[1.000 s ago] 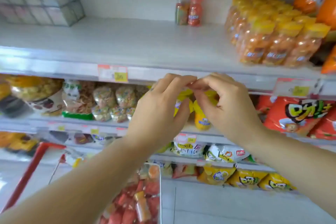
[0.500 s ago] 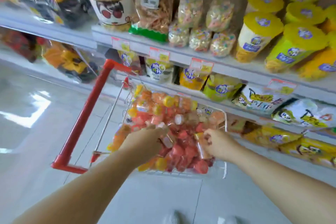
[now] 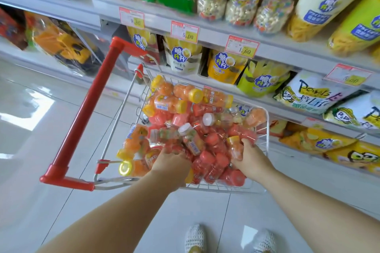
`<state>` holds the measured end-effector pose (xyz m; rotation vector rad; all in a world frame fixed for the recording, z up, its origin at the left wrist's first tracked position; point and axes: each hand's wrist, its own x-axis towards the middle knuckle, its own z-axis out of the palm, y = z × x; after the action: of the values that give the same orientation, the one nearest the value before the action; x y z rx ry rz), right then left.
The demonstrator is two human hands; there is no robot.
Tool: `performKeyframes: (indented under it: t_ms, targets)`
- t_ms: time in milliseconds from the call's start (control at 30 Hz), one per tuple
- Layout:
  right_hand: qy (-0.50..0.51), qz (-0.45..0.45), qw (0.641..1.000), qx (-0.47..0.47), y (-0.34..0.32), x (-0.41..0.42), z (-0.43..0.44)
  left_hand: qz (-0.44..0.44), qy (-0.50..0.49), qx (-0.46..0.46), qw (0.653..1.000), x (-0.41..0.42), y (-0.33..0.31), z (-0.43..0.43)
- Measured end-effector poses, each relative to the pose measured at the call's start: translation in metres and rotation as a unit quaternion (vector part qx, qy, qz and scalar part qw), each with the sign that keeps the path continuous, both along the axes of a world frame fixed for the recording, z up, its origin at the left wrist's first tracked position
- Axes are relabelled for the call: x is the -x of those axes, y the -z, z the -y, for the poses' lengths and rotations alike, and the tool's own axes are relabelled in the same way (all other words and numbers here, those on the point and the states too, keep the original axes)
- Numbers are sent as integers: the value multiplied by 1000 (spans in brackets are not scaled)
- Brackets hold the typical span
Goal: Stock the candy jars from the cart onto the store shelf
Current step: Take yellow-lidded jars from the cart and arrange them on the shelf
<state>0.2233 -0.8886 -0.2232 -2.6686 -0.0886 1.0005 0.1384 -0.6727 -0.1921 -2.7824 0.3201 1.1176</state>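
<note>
Snack bags (image 3: 224, 63), price tags (image 3: 184, 31), white shoes (image 3: 194, 239).

— Where are the candy jars (image 3: 185, 113)?
— Heaped on their sides in the wire cart (image 3: 86, 113), red and orange, with yellow or white lids. The right hand (image 3: 249, 160) grips one orange jar (image 3: 234, 148); the left hand (image 3: 170, 160) digs into the pile beside it.
— The shelf (image 3: 213, 32)?
— Beyond both hands, higher up.

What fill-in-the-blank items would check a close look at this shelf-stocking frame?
The left hand and right hand are both inside the cart, whose handle is ____.
The jar of orange candy is gripped by the ____ hand.
Between the 8.80 tag and the 1.60 tag, the middle price tag reads ____.
Missing words: red; right; 5.00.
</note>
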Motion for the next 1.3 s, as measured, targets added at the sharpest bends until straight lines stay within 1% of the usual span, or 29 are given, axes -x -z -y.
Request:
performKeyframes:
  t_ms: [100, 167, 267, 300, 333, 400, 500, 567, 633, 700, 800, 833, 967, 1000, 1033, 1067, 1200, 1300]
  targets:
    - [19, -28, 999, 1, -4, -5, 2, -3, 7, 2, 1000, -6, 0, -3]
    - [27, -54, 998, -11, -13, -11, 4, 1, -19, 35, 999, -10, -8, -9]
    - [46, -88, 992, -72, -38, -20, 7, 24, -109, 125, 986, -21, -37, -12]
    - [63, -107, 986, -107, -48, -22, 9, 26, -157, 161, 974, -27, -51, -10]
    - [84, -129, 977, -150, -61, -24, 10, 24, -212, 206, 955, -33, -65, -8]
    - [121, -176, 950, -229, -91, -29, 14, 20, -318, 308, 897, -45, -97, -2]
    - [157, -191, 912, -328, -146, -40, 20, 28, -399, 438, 805, -65, -146, 10]
    - [183, -191, 880, -395, -187, -50, 29, 7, -449, 518, 728, -78, -179, 23]
    - [192, -184, 860, -435, -230, -60, 41, -22, -488, 582, 650, -91, -209, 40]
    - [181, -162, 851, -466, -271, -69, 59, -42, -515, 628, 582, -104, -240, 64]
    - [184, -128, 821, -525, -326, -81, 93, -47, -538, 667, 513, -124, -289, 107]
    - [192, -118, 812, -538, -343, -84, 105, -55, -545, 683, 483, -130, -306, 123]
    - [212, -84, 786, -575, -410, -90, 159, -129, -570, 732, 351, -149, -378, 188]
    - [211, -75, 781, -583, -426, -90, 172, -157, -564, 741, 328, -153, -395, 203]
    - [209, -66, 776, -592, -442, -91, 186, -183, -547, 751, 322, -156, -413, 218]
    - [211, -58, 770, -599, -457, -92, 198, -197, -524, 758, 335, -161, -428, 232]
    - [224, -18, 763, -606, -507, -107, 245, -187, -432, 779, 414, -184, -472, 284]
    - [240, -6, 765, -598, -527, -126, 273, -171, -399, 790, 434, -206, -487, 316]
